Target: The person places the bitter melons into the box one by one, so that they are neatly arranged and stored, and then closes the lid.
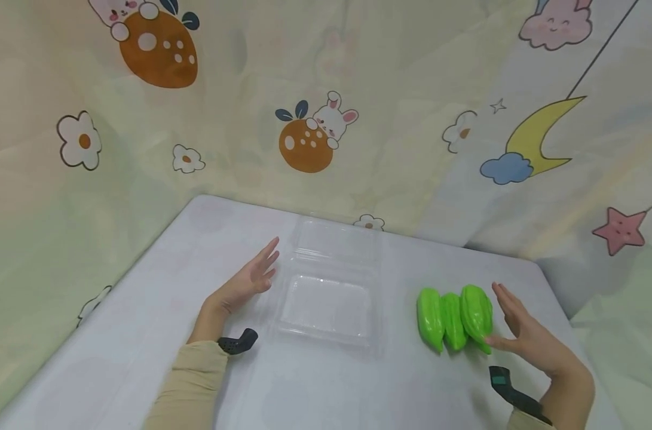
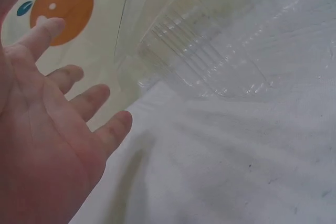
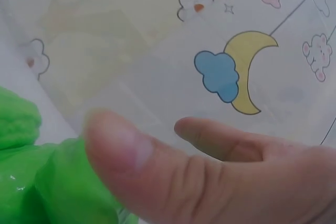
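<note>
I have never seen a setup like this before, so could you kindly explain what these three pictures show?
Certainly. There is no robot here: a person is working bare-handed. The widest picture comes from a camera worn on the head, looking forward and down; the other two come from cameras worn on the wrists.

On the white table lies a clear plastic container, its lid open at the far side. To its right, three bright green pieces shaped like peppers lie side by side.

The left hand is beside the container, holding nothing. The right hand is at the rightmost green piece; I cannot tell whether its thumb touches it, but nothing is gripped.
</note>
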`<state>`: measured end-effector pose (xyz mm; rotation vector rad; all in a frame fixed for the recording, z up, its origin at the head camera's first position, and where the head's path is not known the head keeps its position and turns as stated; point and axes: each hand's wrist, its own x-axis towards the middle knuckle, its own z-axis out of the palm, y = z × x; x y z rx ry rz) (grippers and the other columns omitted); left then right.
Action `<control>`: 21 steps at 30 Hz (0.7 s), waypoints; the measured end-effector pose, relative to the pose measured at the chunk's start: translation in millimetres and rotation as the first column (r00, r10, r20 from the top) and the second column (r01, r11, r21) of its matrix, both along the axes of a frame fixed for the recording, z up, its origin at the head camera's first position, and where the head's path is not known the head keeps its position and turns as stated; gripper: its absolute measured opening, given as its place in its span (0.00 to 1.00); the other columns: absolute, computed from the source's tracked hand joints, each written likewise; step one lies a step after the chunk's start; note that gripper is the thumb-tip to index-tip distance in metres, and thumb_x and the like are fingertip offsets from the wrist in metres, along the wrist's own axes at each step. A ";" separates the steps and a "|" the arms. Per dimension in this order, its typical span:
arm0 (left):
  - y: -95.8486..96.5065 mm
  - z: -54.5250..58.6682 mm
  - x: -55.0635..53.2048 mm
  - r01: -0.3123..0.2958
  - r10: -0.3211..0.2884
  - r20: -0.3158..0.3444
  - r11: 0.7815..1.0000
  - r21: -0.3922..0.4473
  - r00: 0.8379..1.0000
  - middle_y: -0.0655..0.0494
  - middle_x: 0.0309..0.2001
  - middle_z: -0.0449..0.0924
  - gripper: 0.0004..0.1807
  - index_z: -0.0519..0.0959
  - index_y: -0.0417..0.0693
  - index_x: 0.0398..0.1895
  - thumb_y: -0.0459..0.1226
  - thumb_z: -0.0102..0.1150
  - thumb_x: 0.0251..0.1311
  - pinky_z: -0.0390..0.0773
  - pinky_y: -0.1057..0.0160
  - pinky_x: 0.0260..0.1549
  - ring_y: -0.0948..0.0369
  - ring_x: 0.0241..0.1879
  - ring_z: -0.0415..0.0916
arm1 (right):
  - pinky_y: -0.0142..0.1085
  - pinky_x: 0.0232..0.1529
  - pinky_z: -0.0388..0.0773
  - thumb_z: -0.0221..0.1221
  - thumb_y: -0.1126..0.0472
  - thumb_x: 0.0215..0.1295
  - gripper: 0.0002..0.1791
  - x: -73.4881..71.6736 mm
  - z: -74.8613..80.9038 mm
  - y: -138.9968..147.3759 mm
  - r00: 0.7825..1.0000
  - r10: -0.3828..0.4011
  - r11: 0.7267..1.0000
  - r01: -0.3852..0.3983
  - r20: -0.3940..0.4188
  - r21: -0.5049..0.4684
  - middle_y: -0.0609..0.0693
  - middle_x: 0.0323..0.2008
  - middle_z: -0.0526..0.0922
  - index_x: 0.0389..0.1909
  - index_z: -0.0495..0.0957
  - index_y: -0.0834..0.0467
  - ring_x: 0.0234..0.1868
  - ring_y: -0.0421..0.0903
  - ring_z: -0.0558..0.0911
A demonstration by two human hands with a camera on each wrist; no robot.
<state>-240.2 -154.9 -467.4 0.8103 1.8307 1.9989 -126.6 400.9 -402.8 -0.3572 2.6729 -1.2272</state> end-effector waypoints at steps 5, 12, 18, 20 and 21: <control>2.2 -6.6 -1.8 0.064 -0.064 0.020 0.998 0.013 0.998 0.58 0.77 0.25 0.57 0.38 0.60 0.76 0.48 0.68 0.53 0.36 0.40 0.71 0.47 0.75 0.24 | 0.05 0.53 0.48 0.63 0.63 0.60 0.57 0.1 -6.4 2.4 1.000 0.026 0.999 -0.026 -0.015 -0.025 0.38 0.74 0.26 0.75 0.29 0.41 0.62 0.09 0.41; 8.4 -11.2 -4.6 0.116 -0.119 0.055 0.992 0.044 0.991 0.60 0.77 0.25 0.57 0.37 0.59 0.76 0.47 0.68 0.53 0.33 0.40 0.70 0.48 0.75 0.23 | 0.06 0.53 0.52 0.62 0.65 0.61 0.56 -0.2 -5.9 3.7 0.999 0.043 0.998 -0.043 -0.014 -0.053 0.38 0.75 0.27 0.75 0.30 0.42 0.60 0.08 0.44; 11.8 -17.8 -7.5 0.159 -0.163 0.060 0.986 0.057 0.985 0.59 0.77 0.24 0.56 0.37 0.55 0.77 0.44 0.68 0.54 0.30 0.45 0.71 0.49 0.75 0.22 | 0.07 0.55 0.53 0.57 0.68 0.65 0.51 -2.4 -9.9 3.7 0.998 0.067 0.992 -0.067 -0.005 -0.110 0.36 0.75 0.32 0.75 0.32 0.45 0.62 0.09 0.45; 12.2 -18.9 -7.7 0.170 -0.174 0.064 0.983 0.064 0.983 0.59 0.77 0.24 0.57 0.37 0.55 0.77 0.45 0.68 0.54 0.29 0.46 0.71 0.50 0.75 0.22 | 0.07 0.54 0.53 0.56 0.68 0.65 0.50 -3.2 -11.3 3.7 0.998 0.063 0.990 -0.062 0.005 -0.123 0.33 0.74 0.33 0.75 0.32 0.45 0.61 0.08 0.46; 12.2 -19.5 -7.6 0.175 -0.180 0.065 0.982 0.070 0.982 0.58 0.77 0.24 0.57 0.37 0.55 0.76 0.46 0.68 0.53 0.29 0.46 0.71 0.50 0.75 0.22 | 0.07 0.54 0.53 0.56 0.68 0.65 0.50 -3.6 -11.8 3.9 0.998 0.062 0.990 -0.061 0.007 -0.125 0.32 0.74 0.33 0.75 0.32 0.45 0.61 0.08 0.46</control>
